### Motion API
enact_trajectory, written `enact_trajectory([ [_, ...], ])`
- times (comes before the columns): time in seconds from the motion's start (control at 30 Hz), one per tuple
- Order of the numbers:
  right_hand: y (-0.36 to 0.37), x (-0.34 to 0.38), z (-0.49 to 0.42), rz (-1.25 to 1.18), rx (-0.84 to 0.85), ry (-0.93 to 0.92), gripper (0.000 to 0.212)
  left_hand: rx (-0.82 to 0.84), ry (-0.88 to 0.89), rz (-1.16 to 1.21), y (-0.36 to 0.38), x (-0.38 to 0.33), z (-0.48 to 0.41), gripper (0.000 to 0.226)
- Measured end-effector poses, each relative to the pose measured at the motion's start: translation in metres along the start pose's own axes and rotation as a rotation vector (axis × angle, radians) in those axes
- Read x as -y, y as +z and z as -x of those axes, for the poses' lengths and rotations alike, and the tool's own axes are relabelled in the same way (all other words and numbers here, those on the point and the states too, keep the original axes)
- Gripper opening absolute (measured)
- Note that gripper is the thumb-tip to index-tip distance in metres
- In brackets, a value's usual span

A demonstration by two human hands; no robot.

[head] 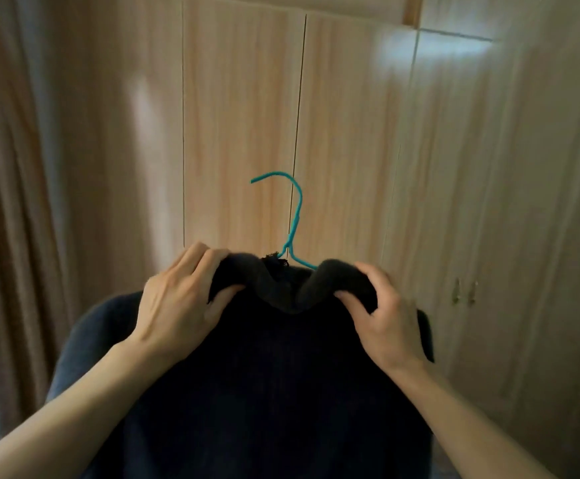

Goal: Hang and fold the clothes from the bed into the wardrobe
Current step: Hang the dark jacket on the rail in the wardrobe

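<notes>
A dark navy sweater with a thick rolled collar hangs in front of me on a teal wire hanger. Only the hanger's hook and neck stick out above the collar; its shoulders are hidden inside the fabric. My left hand grips the left side of the collar, thumb under the fold. My right hand pinches the right side of the collar. The wardrobe stands straight ahead with its light wooden doors closed.
A beige curtain hangs along the left edge, with bright light at its lower part. More wardrobe doors run to the right, with small metal handles at mid height. The bed is out of view.
</notes>
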State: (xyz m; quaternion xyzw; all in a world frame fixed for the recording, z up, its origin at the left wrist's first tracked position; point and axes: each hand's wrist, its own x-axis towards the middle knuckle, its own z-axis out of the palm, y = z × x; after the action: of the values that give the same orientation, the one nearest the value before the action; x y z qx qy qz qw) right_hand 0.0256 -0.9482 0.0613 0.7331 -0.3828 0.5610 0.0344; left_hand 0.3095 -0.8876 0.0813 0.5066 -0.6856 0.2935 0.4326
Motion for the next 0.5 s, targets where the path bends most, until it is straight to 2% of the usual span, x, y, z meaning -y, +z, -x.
enact_trajectory([
  [0.37, 0.088, -0.085, -0.012, -0.159, 0.014, 0.040, 0.039, 0.139, -0.064, -0.149, 0.079, 0.026, -0.007, 0.053],
  [0.5, 0.113, -0.140, -0.033, -0.189, 0.039, 0.046, 0.034, 0.181, -0.075, -0.166, 0.126, 0.026, -0.026, 0.033],
])
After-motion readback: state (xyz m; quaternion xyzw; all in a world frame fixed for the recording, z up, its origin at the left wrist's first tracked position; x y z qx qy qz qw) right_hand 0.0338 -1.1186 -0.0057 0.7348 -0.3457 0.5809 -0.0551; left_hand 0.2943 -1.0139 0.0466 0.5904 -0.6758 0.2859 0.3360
